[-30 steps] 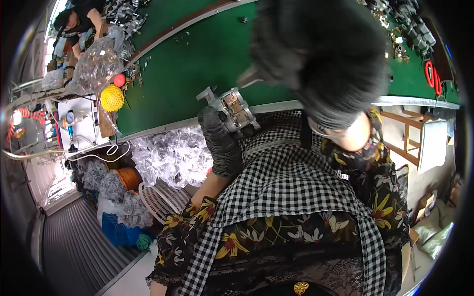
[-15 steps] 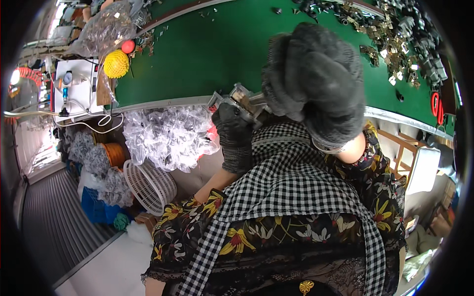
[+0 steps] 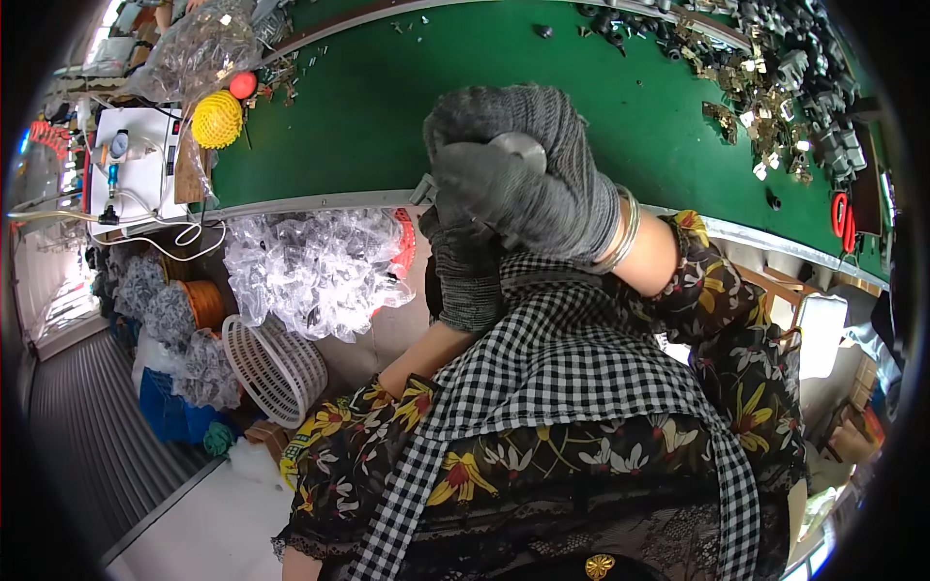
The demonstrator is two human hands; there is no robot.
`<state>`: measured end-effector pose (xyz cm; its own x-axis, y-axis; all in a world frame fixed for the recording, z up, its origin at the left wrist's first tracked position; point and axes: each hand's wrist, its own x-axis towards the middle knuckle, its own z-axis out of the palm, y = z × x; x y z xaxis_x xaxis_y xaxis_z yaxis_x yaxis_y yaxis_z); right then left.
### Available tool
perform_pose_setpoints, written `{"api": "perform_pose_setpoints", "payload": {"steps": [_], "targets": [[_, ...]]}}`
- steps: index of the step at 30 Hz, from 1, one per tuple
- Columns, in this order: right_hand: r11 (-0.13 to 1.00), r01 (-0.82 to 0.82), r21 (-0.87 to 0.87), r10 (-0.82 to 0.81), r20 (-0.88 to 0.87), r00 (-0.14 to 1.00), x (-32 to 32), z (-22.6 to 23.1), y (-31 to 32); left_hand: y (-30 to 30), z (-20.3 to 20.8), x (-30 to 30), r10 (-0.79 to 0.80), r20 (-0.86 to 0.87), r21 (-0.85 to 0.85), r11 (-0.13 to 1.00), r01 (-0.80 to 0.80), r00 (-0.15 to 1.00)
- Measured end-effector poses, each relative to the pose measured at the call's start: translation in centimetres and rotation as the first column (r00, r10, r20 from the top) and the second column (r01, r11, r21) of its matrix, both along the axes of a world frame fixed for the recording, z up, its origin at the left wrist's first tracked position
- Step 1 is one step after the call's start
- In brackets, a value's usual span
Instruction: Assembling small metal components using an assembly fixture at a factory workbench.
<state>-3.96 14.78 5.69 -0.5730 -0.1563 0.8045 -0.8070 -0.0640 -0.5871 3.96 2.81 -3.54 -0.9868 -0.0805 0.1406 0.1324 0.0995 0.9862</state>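
Note:
In front of my apron, my right hand (image 3: 523, 174), in a dark grey knitted glove, is closed round something with a round silvery metal end (image 3: 520, 148). This end shows between thumb and fingers; the rest is covered by the glove. Beneath it, my left hand (image 3: 467, 271), gloved in dark grey too, is closed at the bench edge. A small corner of a metal piece (image 3: 423, 189) sticks out beside the left hand. The right hand hides most of that piece and the left fingertips.
The green bench top (image 3: 329, 126) carries a heap of dark and brassy metal parts (image 3: 775, 116) at right, near red-handled scissors (image 3: 844, 223). A yellow spiky ball (image 3: 216, 120) sits at left. Below hang clear plastic bags (image 3: 315, 266), beside a white basket (image 3: 276, 373).
My right hand has moved left and down over the left hand, covering the metal piece that showed before. The left hand stays near the bench edge.

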Motion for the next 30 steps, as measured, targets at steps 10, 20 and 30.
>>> {"api": "perform_pose_setpoints", "payload": {"steps": [10, 20, 30], "targets": [[0.700, 0.698, 0.153, -0.623, -0.348, 0.701, 0.3, 4.6, 5.0, -1.4, 2.5, -0.6, -0.204, 0.304, 0.721, 0.688, -0.085, 0.930], [0.975, 0.111, -0.192, -0.018, 0.428, 0.903, 6.8, 5.2, 13.5, 0.6, 5.7, -1.1, -0.057, 0.120, 0.041, 0.998, 0.052, 0.991], [0.797, 0.604, 0.013, -0.498, 0.579, 0.645, 9.6, 5.5, 13.4, 7.0, 12.8, -11.2, -0.451, 0.142, 0.396, 0.842, 0.367, 0.881]]}}
